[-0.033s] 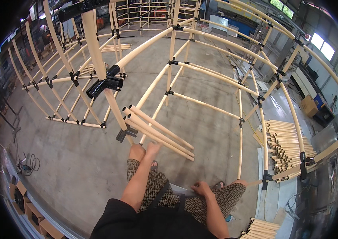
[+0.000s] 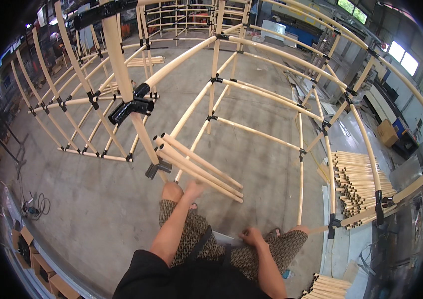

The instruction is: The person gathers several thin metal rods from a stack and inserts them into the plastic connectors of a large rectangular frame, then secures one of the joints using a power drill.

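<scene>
Touching pale tubes from below, left hand.

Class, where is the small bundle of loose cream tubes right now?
In the head view the bundle of tubes sits at centre, just above the left hand and the raised knee, right of a black connector on the frame.
</scene>
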`<state>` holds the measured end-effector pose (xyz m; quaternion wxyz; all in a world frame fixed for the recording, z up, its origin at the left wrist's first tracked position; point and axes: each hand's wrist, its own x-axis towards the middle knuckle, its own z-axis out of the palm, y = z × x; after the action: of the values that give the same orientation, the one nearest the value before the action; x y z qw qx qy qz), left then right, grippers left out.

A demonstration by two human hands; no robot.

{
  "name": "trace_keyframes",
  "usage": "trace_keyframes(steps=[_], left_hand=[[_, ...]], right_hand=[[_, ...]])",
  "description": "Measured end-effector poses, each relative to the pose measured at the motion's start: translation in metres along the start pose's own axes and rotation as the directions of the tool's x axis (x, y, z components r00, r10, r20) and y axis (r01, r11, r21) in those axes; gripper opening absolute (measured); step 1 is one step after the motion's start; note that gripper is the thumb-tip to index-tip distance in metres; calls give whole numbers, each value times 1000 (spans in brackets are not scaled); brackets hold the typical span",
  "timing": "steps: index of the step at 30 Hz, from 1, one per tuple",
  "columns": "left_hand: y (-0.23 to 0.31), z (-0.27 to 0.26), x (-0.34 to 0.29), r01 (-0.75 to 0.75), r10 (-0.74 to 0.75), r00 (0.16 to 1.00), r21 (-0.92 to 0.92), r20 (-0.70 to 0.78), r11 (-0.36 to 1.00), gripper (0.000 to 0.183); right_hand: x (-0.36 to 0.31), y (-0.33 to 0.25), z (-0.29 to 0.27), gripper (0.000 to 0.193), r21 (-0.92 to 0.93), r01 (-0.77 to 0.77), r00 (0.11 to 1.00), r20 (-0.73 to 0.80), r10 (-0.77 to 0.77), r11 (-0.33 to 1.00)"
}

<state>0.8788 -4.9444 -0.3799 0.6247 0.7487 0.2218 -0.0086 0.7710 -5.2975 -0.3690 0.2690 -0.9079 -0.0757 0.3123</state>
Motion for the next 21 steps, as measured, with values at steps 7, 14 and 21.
trace_keyframes(steps=[7,14,21], left_hand=[[152,-26,23,-424,588,776,879,228,218,22],[102,-67,120,-115,200,971,988,133,-101,20],[234,23,62,-354,451,520,664,725,-659,16]], right_hand=[[6,8,7,42,-68,28,998,-48,-31,997],[14,7,9,39,-22,87,993,-80,-88,996],[2,27,-49,42,87,279,765,-622,-166,956]])
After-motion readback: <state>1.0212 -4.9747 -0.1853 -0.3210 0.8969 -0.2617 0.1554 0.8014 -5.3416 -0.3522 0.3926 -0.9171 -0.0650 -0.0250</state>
